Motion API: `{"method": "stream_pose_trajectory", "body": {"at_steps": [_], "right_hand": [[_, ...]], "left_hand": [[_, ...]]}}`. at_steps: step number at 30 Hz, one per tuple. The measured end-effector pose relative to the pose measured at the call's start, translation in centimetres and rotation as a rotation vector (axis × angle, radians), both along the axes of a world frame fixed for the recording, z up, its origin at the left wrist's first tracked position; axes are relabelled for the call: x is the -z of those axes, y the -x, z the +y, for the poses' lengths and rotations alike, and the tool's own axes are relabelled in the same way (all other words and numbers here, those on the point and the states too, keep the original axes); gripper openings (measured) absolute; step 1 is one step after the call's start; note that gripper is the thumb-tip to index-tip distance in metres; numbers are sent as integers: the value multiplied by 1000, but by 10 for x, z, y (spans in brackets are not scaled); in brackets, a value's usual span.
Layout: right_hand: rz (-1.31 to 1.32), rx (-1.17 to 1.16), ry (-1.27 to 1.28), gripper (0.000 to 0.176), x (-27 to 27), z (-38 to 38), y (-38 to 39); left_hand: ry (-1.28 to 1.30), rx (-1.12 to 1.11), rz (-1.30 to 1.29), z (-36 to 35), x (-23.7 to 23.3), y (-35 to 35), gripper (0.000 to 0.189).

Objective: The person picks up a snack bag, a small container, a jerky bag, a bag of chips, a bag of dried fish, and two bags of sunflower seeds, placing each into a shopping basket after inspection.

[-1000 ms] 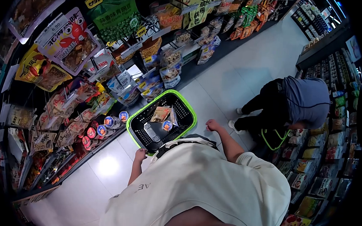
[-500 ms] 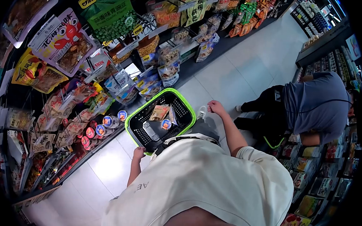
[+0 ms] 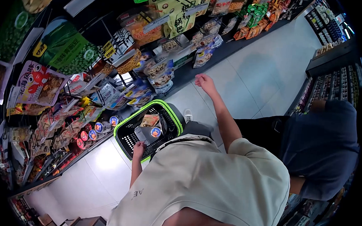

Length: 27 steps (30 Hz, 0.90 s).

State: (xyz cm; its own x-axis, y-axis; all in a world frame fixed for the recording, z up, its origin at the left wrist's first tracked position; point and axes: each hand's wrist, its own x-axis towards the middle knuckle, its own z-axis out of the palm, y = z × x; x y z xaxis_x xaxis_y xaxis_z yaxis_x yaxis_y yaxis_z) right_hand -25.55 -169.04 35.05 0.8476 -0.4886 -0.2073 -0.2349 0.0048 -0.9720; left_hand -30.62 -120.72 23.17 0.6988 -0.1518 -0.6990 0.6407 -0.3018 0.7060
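Note:
My left hand (image 3: 138, 148), with curled fingers, overlaps the near left side of a black shopping basket (image 3: 125, 130) with a bright green rim. Whether its fingers hold anything is hidden. Inside the basket lie a brown packet (image 3: 150, 120), a clear plastic box (image 3: 140, 134) and a tub with a blue and orange lid (image 3: 156, 132). Stretched forward past the basket, my right hand (image 3: 206, 83) is empty, its fingers loosely apart. It is nearest the shelf edge, over the aisle floor, close in the view to hanging snack bags (image 3: 162, 77).
Snack shelving runs along the left, with green pea bags (image 3: 71, 50) and lidded tubs (image 3: 98, 127) jutting out. A person in a dark top (image 3: 324, 147) stands close on my right. Pale floor tiles (image 3: 252, 76) stretch ahead between the shelves.
My right hand has swung forward and its fingers have loosened. The left hand has moved from the basket's corner to over its side. The person on the right appears nearer.

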Motion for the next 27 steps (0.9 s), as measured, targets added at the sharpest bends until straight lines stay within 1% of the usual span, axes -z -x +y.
{"method": "stream_pose_trajectory", "body": {"at_steps": [1, 2, 3, 4, 6, 7, 8, 9, 10, 11, 12, 14, 15, 16, 17, 18, 19, 20, 21, 22, 23, 24, 25, 26, 27], "right_hand": [[7, -11, -10, 20, -4, -17, -8], [-45, -3, -12, 19, -8, -33, -18], [-98, 5, -14, 19, -13, -48, -28], [-93, -4, -25, 19, -19, -60, -38], [-213, 83, 7, 22, -40, -85, -63], [-213, 73, 2, 22, -49, -96, -78], [-277, 81, 44, 24, -59, -107, -93], [-342, 90, 85, 27, -70, -116, -107], [-343, 71, 161, 30, -83, -124, -120], [-346, 53, 238, 33, -97, -132, -134], [-347, 47, 234, 33, -108, -138, -146], [-423, 67, 314, 37, -124, -148, -174], [-427, 59, 313, 37, -124, -156, -191], [-445, 104, 416, 37, -119, -164, -208], [-463, 150, 521, 37, -118, -169, -217], [-467, 142, 524, 37, -123, -170, -219], [-423, 63, 530, 40, -132, -170, -222], [-381, -15, 537, 45, -142, -170, -224], [-420, -41, 633, 50, -139, -175, -234], [-429, -47, 637, 50, -135, -178, -240], [-390, -78, 601, 51, -131, -181, -246], [-349, -106, 563, 52, -132, -181, -249], [-507, -72, 581, 47, -129, -179, -248], [-511, -72, 579, 47, -128, -180, -248], [-435, -122, 531, 42, -127, -182, -246]], "left_hand": [[-56, 30, -89, -24, -12, -4, 14], [-111, 61, -178, -50, -23, -11, 14], [-114, 88, -210, -77, -37, -23, 14], [-117, 116, -242, -104, -53, -37, 16], [-116, 254, -525, -165, -93, -71, 19], [-129, 254, -595, -197, -114, -91, 22], [-141, 252, -661, -227, -132, -110, 25], [-112, 267, -840, -255, -145, -130, 30], [-24, 283, -934, -277, -147, -154, 36], [-58, 272, -857, -307, -186, -167, 42], [-54, 287, -848, -333, -220, -180, 48], [-69, 292, -913, -378, -233, -219, 56], [-60, 269, -979, -397, -234, -241, 59], [-50, 246, -1045, -413, -235, -257, 63], [-50, 237, -1045, -424, -243, -263, 63], [-59, 162, -984, -434, -258, -267, 63], [-67, 88, -927, -442, -266, -275, 63], [-66, 78, -935, -448, -263, -285, 63], [-127, 55, -907, -453, -251, -298, 62], [-188, 33, -879, -456, -258, -298, 61], [-150, 51, -814, -455, -266, -300, 51], [-151, 45, -821, -454, -269, -299, 51], [-78, -13, -779, -454, -272, -298, 46], [-5, -68, -733, -454, -274, -296, 40], [-7, -70, -736, -452, -266, -301, 40]]}}
